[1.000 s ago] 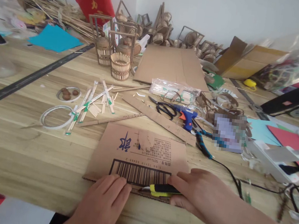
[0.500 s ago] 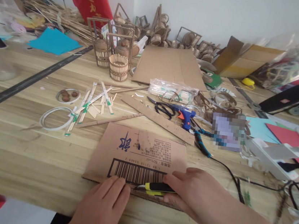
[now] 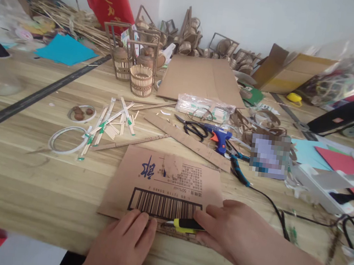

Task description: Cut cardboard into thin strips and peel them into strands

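Observation:
A piece of brown cardboard (image 3: 161, 182) printed with a barcode and blue and black lettering lies on the table in front of me. My left hand (image 3: 127, 236) rests on its near edge, fingers extended side by side and pressing down on top. In my right hand (image 3: 223, 226) is a utility knife (image 3: 188, 224) with a black and yellow-green handle, gripped between thumb and fingers. Its blade points left, close to my left fingertips, and lies along a strip at the cardboard's near edge. Whether the tip has cut in is too small to tell.
Beyond the cardboard lie cardboard strips (image 3: 188, 142), black scissors (image 3: 196, 129), a blue glue gun (image 3: 219, 137) and pliers (image 3: 240, 170). Wooden sticks (image 3: 113, 124) and tape rolls (image 3: 68, 140) are at left. Small slatted buckets (image 3: 140, 80) stand behind. A power strip (image 3: 321, 187) with cables sits right.
The knife and my right hand have shifted very slightly to the right along the near edge. My left hand stays on the cardboard, almost unmoved.

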Tool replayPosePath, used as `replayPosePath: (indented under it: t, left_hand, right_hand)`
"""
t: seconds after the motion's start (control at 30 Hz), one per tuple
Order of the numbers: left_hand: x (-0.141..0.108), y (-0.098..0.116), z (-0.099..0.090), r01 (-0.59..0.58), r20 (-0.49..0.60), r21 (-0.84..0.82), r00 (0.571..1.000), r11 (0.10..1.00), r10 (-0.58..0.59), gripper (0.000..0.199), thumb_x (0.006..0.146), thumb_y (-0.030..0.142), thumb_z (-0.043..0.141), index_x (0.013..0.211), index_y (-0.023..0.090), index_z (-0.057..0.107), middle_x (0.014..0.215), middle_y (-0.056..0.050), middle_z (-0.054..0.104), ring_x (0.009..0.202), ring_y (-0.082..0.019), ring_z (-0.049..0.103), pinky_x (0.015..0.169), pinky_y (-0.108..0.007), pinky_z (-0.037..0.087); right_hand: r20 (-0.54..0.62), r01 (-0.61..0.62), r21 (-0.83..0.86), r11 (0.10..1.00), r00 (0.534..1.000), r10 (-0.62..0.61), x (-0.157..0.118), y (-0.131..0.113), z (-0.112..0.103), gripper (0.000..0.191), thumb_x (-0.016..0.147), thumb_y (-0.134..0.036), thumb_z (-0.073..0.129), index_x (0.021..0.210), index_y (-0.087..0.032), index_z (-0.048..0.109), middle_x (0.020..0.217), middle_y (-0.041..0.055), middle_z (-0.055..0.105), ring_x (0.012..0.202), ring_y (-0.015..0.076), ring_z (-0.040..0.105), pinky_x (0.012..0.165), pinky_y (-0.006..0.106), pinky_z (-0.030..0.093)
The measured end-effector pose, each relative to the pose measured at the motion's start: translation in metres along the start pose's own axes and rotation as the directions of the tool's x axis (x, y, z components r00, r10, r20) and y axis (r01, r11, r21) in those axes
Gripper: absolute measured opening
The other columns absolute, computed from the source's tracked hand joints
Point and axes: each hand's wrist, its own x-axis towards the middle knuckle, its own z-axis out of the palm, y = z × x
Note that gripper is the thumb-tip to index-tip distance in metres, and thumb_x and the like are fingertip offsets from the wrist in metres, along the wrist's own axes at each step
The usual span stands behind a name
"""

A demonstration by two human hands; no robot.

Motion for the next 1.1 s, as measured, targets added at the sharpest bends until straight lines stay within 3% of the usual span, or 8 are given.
replayPosePath:
  t: [0.13,0.3,0.53,0.67,0.77,1.1]
  left_hand:
    - [-0.001,0.000,0.002,0.009,-0.015,0.000,1.000,1.000,-0.009,0.028,0.096,0.013,0.043,0.113,0.022,0.063,0.101,-0.002,0.070,0.096,-0.020,0.061,0.073,-0.028,0.050]
    - [0.000,-0.002,0.001,0.005,-0.020,-0.013,1.000,1.000,-0.005,0.030,0.096,0.012,0.041,0.112,0.022,0.064,0.100,-0.001,0.069,0.097,-0.019,0.060,0.074,-0.027,0.050]
    - [-0.001,-0.003,0.000,-0.006,-0.001,0.023,1.000,1.000,0.006,0.036,0.089,0.006,0.043,0.114,0.024,0.064,0.101,-0.001,0.069,0.097,-0.020,0.059,0.071,-0.027,0.051]
    - [-0.003,-0.004,0.001,-0.021,0.024,0.031,1.000,0.999,0.020,0.043,0.084,0.003,0.043,0.115,0.023,0.063,0.101,-0.002,0.068,0.096,-0.021,0.059,0.071,-0.027,0.052]
    - [-0.005,-0.006,0.002,-0.041,0.044,0.037,0.998,0.999,0.039,0.048,0.080,0.000,0.042,0.117,0.023,0.063,0.103,-0.002,0.068,0.097,-0.021,0.059,0.072,-0.029,0.054]
    - [-0.009,-0.009,0.003,-0.069,0.077,0.047,0.995,0.996,0.065,0.057,0.075,-0.003,0.041,0.122,0.023,0.060,0.107,-0.002,0.068,0.099,-0.021,0.060,0.074,-0.028,0.054]
  right_hand:
    - [-0.077,0.039,-0.097,0.995,0.996,-0.047,-0.007,0.000,0.009,0.015,0.094,-0.027,0.058,0.083,-0.024,0.048,0.066,-0.0042,0.060,0.050,0.0173,0.051,0.050,0.034,0.021]
    - [-0.111,0.052,-0.149,0.988,0.991,-0.069,-0.016,0.002,0.011,0.012,0.096,-0.019,0.050,0.085,-0.022,0.049,0.064,-0.0029,0.058,0.050,0.0145,0.047,0.051,0.033,0.021]
    - [-0.078,0.043,-0.190,0.981,0.995,-0.059,-0.026,0.004,-0.002,0.018,0.087,-0.005,0.050,0.083,-0.022,0.050,0.067,-0.0017,0.059,0.051,0.0151,0.051,0.052,0.035,0.025]
    - [-0.017,0.041,-0.211,0.977,0.999,-0.046,-0.043,0.011,-0.004,0.028,0.073,0.004,0.049,0.077,-0.024,0.048,0.063,-0.0032,0.057,0.048,0.0171,0.052,0.054,0.037,0.027]
    - [-0.038,0.016,-0.230,0.973,0.999,-0.025,-0.057,0.018,-0.001,0.032,0.068,0.006,0.049,0.079,-0.025,0.047,0.062,-0.0038,0.057,0.048,0.0178,0.052,0.056,0.036,0.028]
    - [-0.099,0.003,-0.227,0.974,0.995,-0.027,-0.091,0.032,-0.001,0.027,0.089,-0.001,0.037,0.079,-0.025,0.045,0.061,-0.0033,0.054,0.045,0.0165,0.052,0.053,0.034,0.029]
